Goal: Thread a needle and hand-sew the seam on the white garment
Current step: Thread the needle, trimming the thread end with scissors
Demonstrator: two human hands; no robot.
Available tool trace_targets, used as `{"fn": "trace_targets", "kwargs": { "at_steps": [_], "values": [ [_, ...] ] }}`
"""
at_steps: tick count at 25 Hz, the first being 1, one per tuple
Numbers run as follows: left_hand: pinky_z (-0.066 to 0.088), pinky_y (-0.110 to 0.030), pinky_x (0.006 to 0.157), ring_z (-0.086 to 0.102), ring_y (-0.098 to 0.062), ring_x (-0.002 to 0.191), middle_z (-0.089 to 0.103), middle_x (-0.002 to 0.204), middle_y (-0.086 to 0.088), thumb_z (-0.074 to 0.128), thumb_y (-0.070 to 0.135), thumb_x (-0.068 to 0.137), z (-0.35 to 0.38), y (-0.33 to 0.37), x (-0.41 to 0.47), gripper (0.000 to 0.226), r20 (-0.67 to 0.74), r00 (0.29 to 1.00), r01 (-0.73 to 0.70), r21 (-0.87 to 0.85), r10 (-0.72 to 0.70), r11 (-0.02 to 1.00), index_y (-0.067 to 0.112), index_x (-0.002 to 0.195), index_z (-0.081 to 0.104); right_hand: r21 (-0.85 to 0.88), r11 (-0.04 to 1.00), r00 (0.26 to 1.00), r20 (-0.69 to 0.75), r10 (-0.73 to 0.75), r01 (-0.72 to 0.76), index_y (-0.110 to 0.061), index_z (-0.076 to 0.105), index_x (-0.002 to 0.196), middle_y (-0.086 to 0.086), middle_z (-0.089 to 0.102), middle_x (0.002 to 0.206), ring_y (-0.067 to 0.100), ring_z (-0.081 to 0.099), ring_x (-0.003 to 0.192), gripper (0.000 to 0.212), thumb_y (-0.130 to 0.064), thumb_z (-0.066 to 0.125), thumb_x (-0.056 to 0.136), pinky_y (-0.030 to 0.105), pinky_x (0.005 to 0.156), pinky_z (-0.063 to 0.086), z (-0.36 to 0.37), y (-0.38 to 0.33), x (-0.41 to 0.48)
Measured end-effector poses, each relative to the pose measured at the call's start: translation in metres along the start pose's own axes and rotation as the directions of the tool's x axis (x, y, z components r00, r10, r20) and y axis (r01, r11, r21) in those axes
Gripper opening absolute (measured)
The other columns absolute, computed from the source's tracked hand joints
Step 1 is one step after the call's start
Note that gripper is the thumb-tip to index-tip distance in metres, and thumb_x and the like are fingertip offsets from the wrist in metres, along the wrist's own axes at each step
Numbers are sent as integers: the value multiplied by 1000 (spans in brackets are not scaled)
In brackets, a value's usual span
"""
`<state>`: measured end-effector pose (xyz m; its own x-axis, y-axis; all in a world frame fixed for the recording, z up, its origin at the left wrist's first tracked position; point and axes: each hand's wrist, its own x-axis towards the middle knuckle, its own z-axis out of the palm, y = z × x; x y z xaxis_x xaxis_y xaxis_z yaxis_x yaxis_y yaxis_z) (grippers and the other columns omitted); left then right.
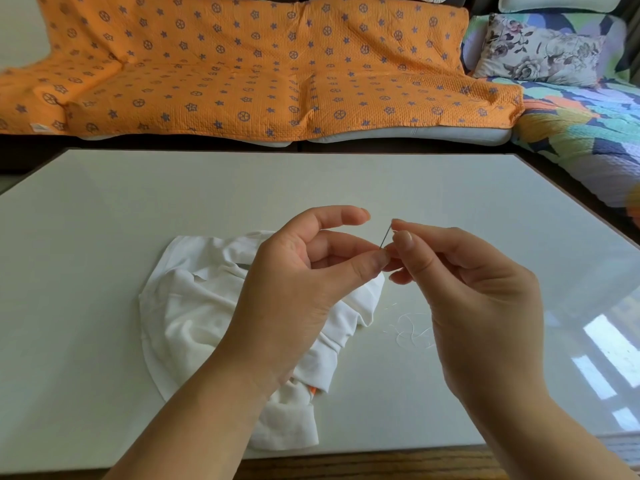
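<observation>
Head view: needle [385,238] held above table [104,237], lower end pinched in left hand [294,282]; right hand [467,289] fingertips pressed together at its top, whether on thread cannot tell. Likely light, stiff, slippery, sharp: best pinched mid-shaft. White garment [194,306] crumpled beneath, soft, limp.

Needle [385,238]: thin dark metal, slight sheen. White garment [194,306]: soft matt cloth, rumpled, creased all over. Thread [412,329]: fine white strands, barely showing. Tabletop [311,178]: smooth, pale, matt at left, and there, glossy glare at right. Table edge [381,462]: brown wood, grain showing. Sofa cover [242,64]: orange puckered quilted cloth, matt. Cushion [536,53]: floral printed fabric. Quilt [588,126]: multicoloured stitched cloth. Sofa seat edge [415,135]: smooth, pale, leather-like.
</observation>
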<state>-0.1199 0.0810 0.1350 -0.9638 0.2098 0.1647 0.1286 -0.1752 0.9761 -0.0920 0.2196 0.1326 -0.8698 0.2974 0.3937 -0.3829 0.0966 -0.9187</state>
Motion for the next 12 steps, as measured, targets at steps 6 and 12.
{"fn": "trace_targets", "kwargs": {
  "at_steps": [6, 12],
  "values": [
    [52, -25, 79, 70, -16, 85, 71, 85, 0, 74, 22, 70, -5, -4, 3, 35, 9, 999, 42, -138, -41, 990, 25, 105, 71, 113, 984, 985, 113, 127, -140, -23, 80, 84, 7, 74, 74, 24, 70, 71, 14, -27, 70, 75, 24, 65, 52, -2, 3, 5],
    [54, -32, 87, 68, -15, 89, 66, 82, 6, 78, 30, 75, -13, 0, 4, 26, 28, 998, -61, 84, 59, 995, 35, 100, 75, 48, 981, 962, 211, 174, -187, -23, 80, 80, 7, 73, 71, 28, 69, 71, 15, -34, 71, 73, 33, 68, 51, -2, 1, 7]
  ]
}}
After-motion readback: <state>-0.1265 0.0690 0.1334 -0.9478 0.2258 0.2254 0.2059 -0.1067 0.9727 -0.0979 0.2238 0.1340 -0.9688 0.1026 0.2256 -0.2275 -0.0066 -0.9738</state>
